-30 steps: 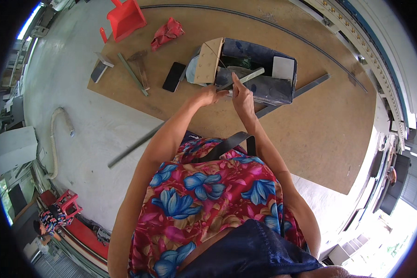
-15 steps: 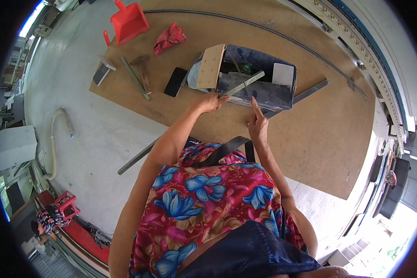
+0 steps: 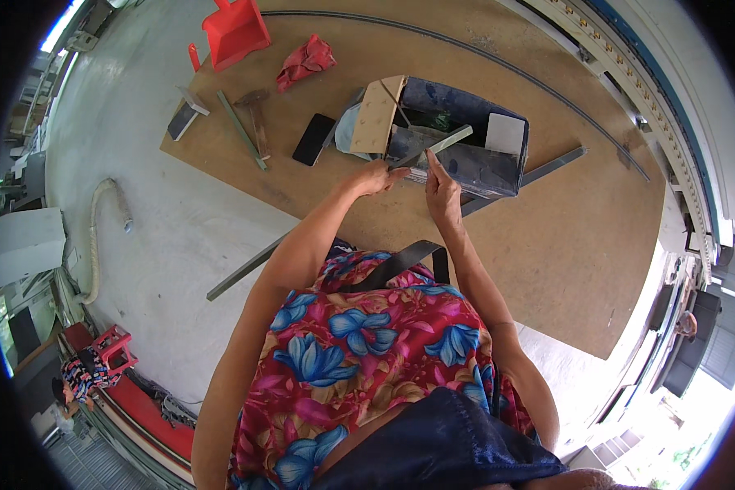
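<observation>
My left hand (image 3: 376,177) is closed around a long grey metal bar (image 3: 452,140), whose pale end slants up over the near side of an open dark box (image 3: 486,169). A matching grey length (image 3: 249,269) shows beyond my left forearm, seemingly the same bar. My right hand (image 3: 443,196) is closed, its index finger stretched forward along a thin dark rod-like tool (image 3: 398,104). That tool crosses the bar and slants up to the left over the box. Its kind is too thin to make out, and its lower end is hidden in my fingers.
A brown board tabletop (image 3: 563,253) bears a black phone (image 3: 314,139), a hammer (image 3: 257,122), a green-grey strip (image 3: 241,131), a red cloth (image 3: 306,63) and a red dustpan (image 3: 235,34). Another dark bar (image 3: 555,166) lies right of the box. A curved black strip (image 3: 465,45) runs along the back.
My right hand has moved left and slightly up, closer to my left hand. The thin tool has shifted left across the bar. My left hand keeps hold of the bar.
</observation>
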Motion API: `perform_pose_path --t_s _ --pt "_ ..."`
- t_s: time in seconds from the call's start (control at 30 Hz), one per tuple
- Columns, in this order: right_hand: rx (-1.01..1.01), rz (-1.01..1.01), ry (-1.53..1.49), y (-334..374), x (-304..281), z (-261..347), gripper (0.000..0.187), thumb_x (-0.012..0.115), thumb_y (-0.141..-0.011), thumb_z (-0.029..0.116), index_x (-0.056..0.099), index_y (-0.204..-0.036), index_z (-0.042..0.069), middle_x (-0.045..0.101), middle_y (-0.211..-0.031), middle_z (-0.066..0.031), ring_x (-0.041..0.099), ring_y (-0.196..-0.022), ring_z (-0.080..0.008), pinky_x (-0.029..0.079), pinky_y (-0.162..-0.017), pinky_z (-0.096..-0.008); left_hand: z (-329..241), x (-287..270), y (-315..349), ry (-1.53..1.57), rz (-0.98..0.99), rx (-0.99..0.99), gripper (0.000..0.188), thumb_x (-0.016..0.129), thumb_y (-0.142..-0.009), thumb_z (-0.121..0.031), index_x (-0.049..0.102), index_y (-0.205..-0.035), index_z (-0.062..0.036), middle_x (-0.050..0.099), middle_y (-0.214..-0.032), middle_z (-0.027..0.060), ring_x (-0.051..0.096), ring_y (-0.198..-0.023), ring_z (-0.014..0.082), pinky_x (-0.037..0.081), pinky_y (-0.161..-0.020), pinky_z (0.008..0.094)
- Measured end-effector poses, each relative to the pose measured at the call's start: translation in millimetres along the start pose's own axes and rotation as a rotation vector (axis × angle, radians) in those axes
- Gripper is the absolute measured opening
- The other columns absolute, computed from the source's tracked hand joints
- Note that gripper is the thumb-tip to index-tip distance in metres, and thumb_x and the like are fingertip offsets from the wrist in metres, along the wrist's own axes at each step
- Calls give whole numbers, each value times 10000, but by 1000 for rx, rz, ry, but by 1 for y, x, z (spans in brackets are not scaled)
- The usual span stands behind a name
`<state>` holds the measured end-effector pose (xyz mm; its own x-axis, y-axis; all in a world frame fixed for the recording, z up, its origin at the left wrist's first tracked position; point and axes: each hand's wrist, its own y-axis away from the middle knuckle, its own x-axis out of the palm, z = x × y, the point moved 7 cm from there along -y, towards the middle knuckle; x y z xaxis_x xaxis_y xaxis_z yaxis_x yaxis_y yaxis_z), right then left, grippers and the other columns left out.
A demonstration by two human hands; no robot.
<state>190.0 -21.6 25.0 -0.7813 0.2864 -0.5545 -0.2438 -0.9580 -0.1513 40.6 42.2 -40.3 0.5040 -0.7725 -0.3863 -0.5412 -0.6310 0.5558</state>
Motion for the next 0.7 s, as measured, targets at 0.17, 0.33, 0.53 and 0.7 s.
perform_pose_path --t_s 0.17,0.33,0.53,0.7 --pt "-24 -8 5 -10 10 4 376 492 -880 19 546 -1245 94 534 -763 -307 618 -697 -405 467 -539 -347 -2 -1 -1 -29 26 -10 713 452 -821 -694 531 -602 -21 474 -490 79 461 -411 199 365 -408 352" --pt "-66 -57 -20 10 3 0 387 489 -866 3 553 -1237 93 556 -799 -297 624 -729 -401 474 -555 -365 6 0 -4 -7 63 -62 717 448 -823 -693 543 -610 -15 490 -503 86 484 -434 201 390 -428 354" --pt "50 18 9 8 2 1 399 491 -846 -18 558 -1229 74 554 -836 -294 612 -726 -394 486 -625 -369 4 1 -1 5 80 -17 699 450 -821 -689 533 -617 -25 437 -493 58 441 -421 179 371 -420 338" --pt "32 28 42 -11 15 8 403 495 -842 -19 555 -1230 71 572 -879 -290 620 -758 -391 496 -661 -366 -6 -1 3 -11 42 -41 687 467 -825 -672 525 -608 -23 438 -484 55 435 -403 178 367 -409 338"
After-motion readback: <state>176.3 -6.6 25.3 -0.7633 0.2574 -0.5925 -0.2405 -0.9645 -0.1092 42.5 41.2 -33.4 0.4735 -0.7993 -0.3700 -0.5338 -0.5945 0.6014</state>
